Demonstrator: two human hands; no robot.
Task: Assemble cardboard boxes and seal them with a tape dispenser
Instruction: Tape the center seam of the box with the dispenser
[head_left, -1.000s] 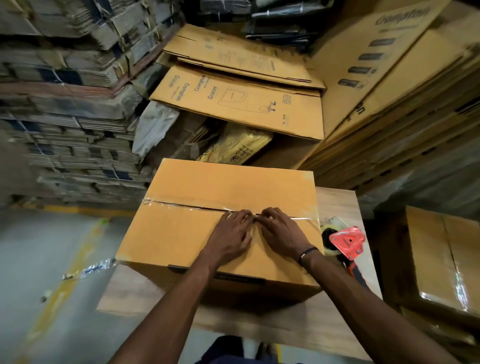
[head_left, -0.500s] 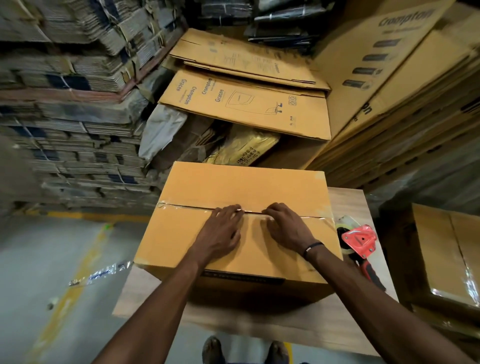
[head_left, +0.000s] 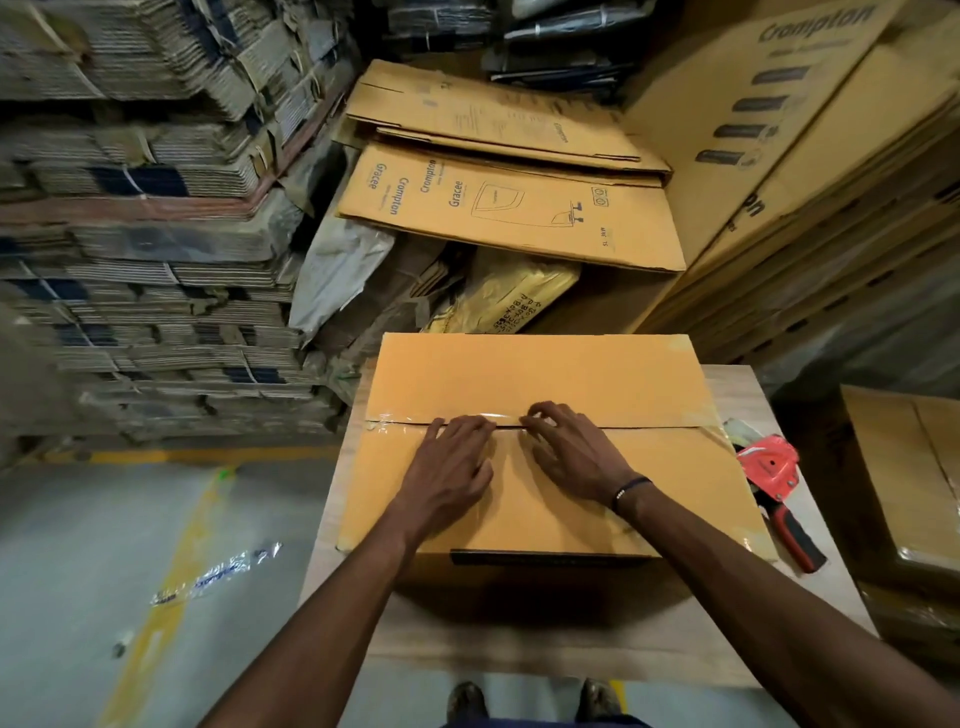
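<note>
Left hand (head_left: 451, 470) and right hand (head_left: 571, 457) lie flat, side by side, fingertips pressing the tape strip (head_left: 400, 422) along the seam, evidently to bond it. The cardboard box (head_left: 540, 374) sits on the table (head_left: 810, 613); the tape dispenser (head_left: 774, 475) lies just beside it, within reach.

Beyond your hands, flattened printed cartons (head_left: 509, 213) lean on leaning cardboard sheets (head_left: 810, 156). To the left of your hands, bundled cardboard stacks (head_left: 145, 260) rise above a grey floor (head_left: 62, 571) marked by a yellow line (head_left: 176, 561). Beneath your hands, a wooden table (head_left: 571, 649).
</note>
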